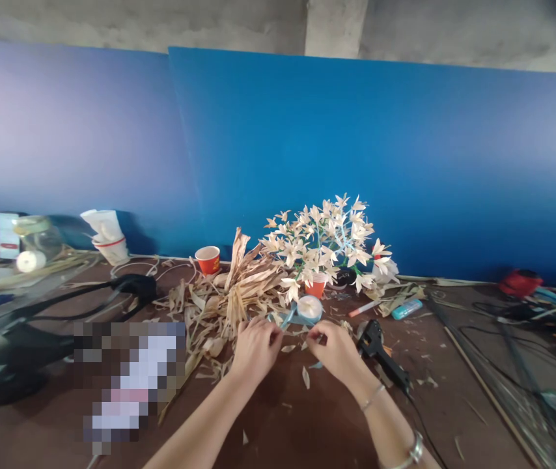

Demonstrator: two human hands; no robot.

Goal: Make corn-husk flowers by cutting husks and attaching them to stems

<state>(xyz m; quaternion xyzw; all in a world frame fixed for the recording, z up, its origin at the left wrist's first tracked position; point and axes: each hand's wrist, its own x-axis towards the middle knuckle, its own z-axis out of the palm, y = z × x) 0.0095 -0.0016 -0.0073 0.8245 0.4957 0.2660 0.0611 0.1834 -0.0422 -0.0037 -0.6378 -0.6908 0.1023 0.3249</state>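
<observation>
My left hand (254,345) and my right hand (333,348) are both curled in a pinch over the brown table (307,423). Between them runs a thin light-blue strip (288,318) that leads to a roll of tape (309,307) just beyond my fingers. The left fingers close on the strip's end; the right fingers pinch near the roll. A pile of dried husk leaves (232,293) lies left of the roll. Behind it stands a bunch of cream paper-like flowers (324,244) in a small red cup (315,286).
A black glue gun (380,352) lies right of my right hand. A red cup (208,259), stacked cups (107,236), a black bag (19,352), wires (502,384) and tools at right crowd the table. A blue board (356,150) stands behind.
</observation>
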